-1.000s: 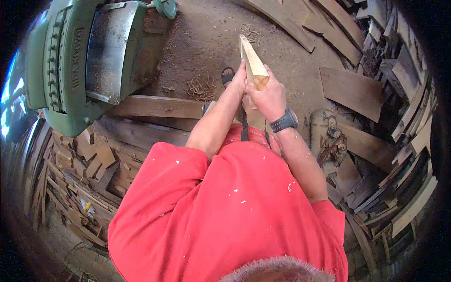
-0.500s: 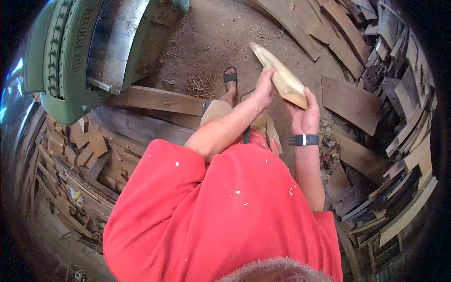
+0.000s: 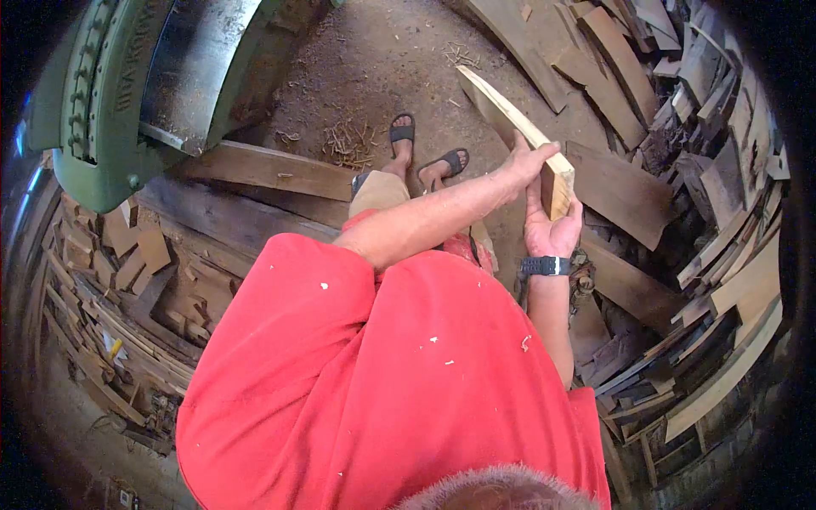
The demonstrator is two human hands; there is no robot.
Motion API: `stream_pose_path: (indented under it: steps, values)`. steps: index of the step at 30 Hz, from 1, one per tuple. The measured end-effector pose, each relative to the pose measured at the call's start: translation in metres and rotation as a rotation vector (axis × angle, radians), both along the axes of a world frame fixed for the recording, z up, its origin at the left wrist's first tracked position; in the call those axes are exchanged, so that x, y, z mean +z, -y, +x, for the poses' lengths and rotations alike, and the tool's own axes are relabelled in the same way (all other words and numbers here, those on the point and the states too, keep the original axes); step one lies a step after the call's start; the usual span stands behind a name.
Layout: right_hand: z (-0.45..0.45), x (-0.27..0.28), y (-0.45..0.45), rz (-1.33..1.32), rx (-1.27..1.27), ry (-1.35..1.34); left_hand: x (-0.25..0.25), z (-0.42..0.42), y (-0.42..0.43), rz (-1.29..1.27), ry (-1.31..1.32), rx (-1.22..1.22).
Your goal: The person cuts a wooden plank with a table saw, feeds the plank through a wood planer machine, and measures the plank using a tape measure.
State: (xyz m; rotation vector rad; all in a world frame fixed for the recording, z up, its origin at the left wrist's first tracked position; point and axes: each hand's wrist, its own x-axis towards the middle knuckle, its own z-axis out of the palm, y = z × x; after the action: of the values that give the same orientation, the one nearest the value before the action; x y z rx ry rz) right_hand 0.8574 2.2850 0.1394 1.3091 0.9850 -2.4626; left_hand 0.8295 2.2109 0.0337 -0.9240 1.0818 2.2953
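Observation:
A tapered piece of wood with a pale edge and a pointed far end is held out in front of my body, its narrow edge facing up. My left hand grips it near the thick end, thumb across the upper edge. Below that, my right hand is closed around the thick end, palm up, fingers on one side and thumb on the other. A dark watch circles my right wrist. Part of the wood's broad side is hidden by my left hand.
A green machine with a shiny metal bed stands at the upper left. A long plank lies beside it. Wood shavings litter the floor near my sandalled feet. Stacked boards fill the right, and offcuts the left.
The wood has been turned from its broad face onto its edge. My left hand has shifted right, closer to the thick end and my right hand. A second foot now shows.

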Motion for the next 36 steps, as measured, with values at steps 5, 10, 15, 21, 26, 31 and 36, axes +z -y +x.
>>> stream_pose_path:
  steps: [5, 10, 15, 21, 26, 31, 36]
  values:
    - [-0.021, -0.007, -0.021, 0.074, 0.058, 0.001, 0.019, -0.004, -0.017, 0.096, -0.049, -0.081]
    - [-0.039, -0.003, -0.04, 0.094, 0.062, 0.008, 0.045, -0.007, -0.008, 0.089, -0.046, -0.273]
    - [-0.048, -0.005, -0.072, -0.058, 0.098, 0.036, 0.031, -0.005, 0.005, 0.35, -0.048, -0.209]
    - [-0.059, -0.007, -0.113, -0.106, 0.379, 0.079, 0.007, -0.007, -0.004, 0.308, 0.089, -0.092]
    - [-0.038, -0.01, -0.137, -0.135, 0.687, 0.021, -0.016, -0.008, -0.038, 0.35, 0.208, -0.001]
    - [0.001, -0.068, -0.228, 0.618, 1.239, 0.014, -0.012, -0.002, -0.016, 0.294, 0.287, 0.075]
    - [0.065, -0.116, -0.324, 1.062, 1.604, -0.015, -0.007, 0.016, 0.03, 0.268, 0.342, 0.117]
